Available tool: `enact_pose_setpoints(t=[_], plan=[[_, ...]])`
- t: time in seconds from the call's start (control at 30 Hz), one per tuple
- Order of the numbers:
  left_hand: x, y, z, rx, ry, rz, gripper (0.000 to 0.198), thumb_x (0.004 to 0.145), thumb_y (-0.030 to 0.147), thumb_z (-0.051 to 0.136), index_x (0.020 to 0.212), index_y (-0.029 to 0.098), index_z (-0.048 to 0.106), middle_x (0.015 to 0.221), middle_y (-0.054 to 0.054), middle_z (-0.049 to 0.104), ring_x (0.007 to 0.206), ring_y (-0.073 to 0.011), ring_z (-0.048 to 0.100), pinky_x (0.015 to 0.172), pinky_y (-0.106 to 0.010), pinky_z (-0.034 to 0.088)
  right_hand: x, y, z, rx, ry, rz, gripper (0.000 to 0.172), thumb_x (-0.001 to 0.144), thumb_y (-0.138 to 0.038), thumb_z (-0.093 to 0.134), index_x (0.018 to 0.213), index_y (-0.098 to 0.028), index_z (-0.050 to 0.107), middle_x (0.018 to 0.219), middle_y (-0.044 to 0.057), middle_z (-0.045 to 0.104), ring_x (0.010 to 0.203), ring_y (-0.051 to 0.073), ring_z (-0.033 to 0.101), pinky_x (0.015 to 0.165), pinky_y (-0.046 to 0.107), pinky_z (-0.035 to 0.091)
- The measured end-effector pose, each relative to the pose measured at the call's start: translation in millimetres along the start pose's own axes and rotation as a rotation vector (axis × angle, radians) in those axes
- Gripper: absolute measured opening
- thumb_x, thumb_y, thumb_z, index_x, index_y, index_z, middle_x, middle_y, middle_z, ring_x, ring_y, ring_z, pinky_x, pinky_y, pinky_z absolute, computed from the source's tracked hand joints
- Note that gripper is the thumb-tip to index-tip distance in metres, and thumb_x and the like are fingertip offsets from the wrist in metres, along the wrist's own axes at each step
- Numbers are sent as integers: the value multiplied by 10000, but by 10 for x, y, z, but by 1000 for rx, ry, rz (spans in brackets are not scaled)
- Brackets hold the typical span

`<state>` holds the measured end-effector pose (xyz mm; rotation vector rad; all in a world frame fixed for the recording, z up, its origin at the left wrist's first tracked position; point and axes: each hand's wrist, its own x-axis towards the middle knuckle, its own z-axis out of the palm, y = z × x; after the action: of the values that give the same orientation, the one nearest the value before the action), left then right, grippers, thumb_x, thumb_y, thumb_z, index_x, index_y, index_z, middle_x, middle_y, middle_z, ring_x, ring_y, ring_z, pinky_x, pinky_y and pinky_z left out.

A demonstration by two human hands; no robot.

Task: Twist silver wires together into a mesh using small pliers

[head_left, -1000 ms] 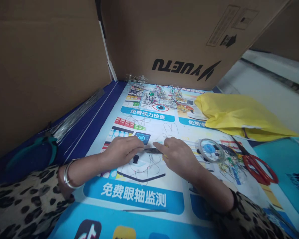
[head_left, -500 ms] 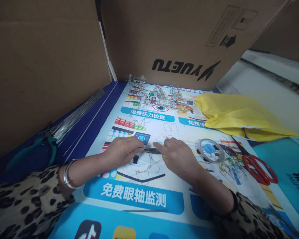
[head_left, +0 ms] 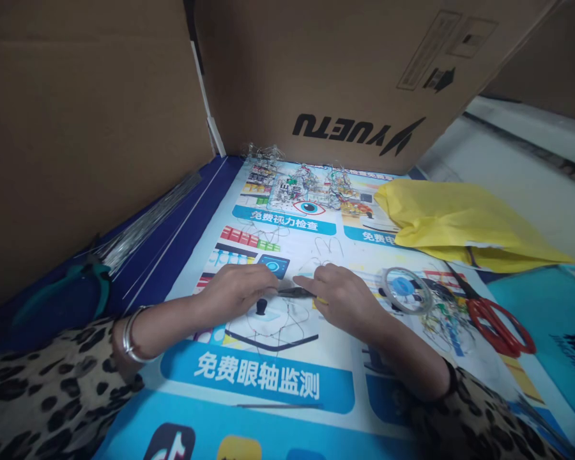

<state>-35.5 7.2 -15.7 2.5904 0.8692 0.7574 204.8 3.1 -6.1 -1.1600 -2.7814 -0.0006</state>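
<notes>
My right hand [head_left: 347,297] is closed around needle-nose pliers [head_left: 294,292], their dark tapered jaws pointing left and the handles hidden in the palm. Just left of the jaw tip, my left hand [head_left: 239,287] is pinched, fingertips together, on what looks like the thin wire; the exact grip is hidden. A loose loop of fine wire [head_left: 294,338] with tiny beads or knots hangs below both hands over the printed sheet [head_left: 330,338]. Beyond the hands lies more bent wire [head_left: 329,246].
Tangled wire pieces [head_left: 311,182] lie at the back by a cardboard box [head_left: 354,76]. Straight wires [head_left: 144,223] and teal-handled pliers [head_left: 100,287] sit left. To the right are a tape roll [head_left: 406,291], red scissors [head_left: 501,326] and a yellow bag [head_left: 464,220].
My right hand has rolled slightly, shifting the pliers a little. My left hand stays nearly in place, and the wire loop below has shifted slightly.
</notes>
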Motion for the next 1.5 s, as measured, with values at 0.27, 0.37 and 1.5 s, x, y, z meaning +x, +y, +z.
enact_pose_setpoints(t=[0.27, 0.37, 1.5], plan=[[6, 9, -8, -12, 0, 50, 147, 872, 135, 428, 845, 175, 567, 775, -6, 632, 707, -103, 571, 624, -209, 455, 19, 42, -29, -28, -8, -69, 359, 814, -142, 468, 1144, -235, 576, 800, 40, 556, 757, 157, 455, 668, 279, 324], [1, 3, -10, -33, -6, 69, 145, 879, 143, 426, 853, 179, 564, 779, -5, 629, 716, -105, 571, 637, -215, 457, 20, 55, -35, -45, -3, -80, 355, 818, -147, 469, 1142, -238, 581, 779, 33, 555, 737, 154, 447, 647, 281, 309], [7, 16, -9, 16, -15, 4, 152, 874, 161, 425, 887, 181, 575, 829, -18, 651, 750, -122, 583, 651, -233, 459, -5, -79, -62, -136, -24, 35, 433, 777, -122, 466, 1183, -252, 540, 768, 24, 568, 716, 154, 459, 600, 278, 290]])
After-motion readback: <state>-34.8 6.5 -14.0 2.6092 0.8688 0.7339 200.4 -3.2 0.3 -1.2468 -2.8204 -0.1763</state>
